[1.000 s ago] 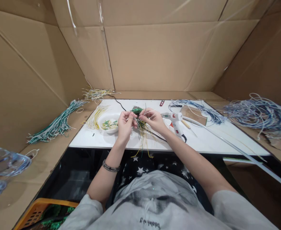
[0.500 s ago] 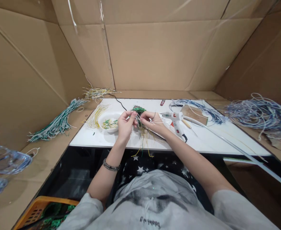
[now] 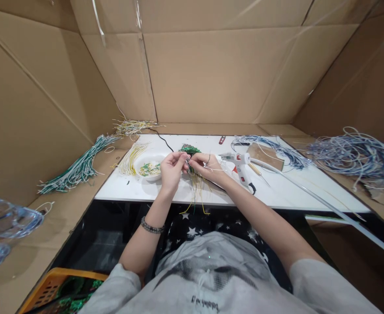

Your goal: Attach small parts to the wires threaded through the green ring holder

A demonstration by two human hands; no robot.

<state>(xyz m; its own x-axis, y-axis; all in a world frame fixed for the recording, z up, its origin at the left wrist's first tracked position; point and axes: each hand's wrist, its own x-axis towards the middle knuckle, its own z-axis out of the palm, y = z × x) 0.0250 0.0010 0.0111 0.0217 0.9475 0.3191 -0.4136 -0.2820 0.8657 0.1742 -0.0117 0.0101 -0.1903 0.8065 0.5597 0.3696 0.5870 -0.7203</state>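
— What can't you make out?

— Mostly the join between the hands. The left hand (image 3: 171,169) and right hand (image 3: 208,166) meet over the near half of the table (image 3: 277,192), fingertips pressed together on a bunch of wires (image 3: 194,183) (thin yellow, white and green strands). Both look to be pinching the bunch, but which strand each finger has is too small to tell. The wires' loose ends hang past the table's near edge. Behind the fingers a green piece (image 3: 188,149) shows only in part; I can't say whether the wires run into it.

— Anything cut off?

— A clear plastic thing (image 3: 5,222) at the left edge, and an orange crate (image 3: 53,285) at the bottom. What fills the bowl (image 3: 149,168) just left of the left hand is only yellow-green bits.

— And beside the right hand?

— The glue gun (image 3: 241,165), lying near it on the table, apart from the fingers.

— What has changed since a second ago?

— Little. The right hand has dropped and drawn in closer to the left, its fingers more curled over the bunch. The left hand has barely shifted. The wires, bowl and glue gun lie where they did.
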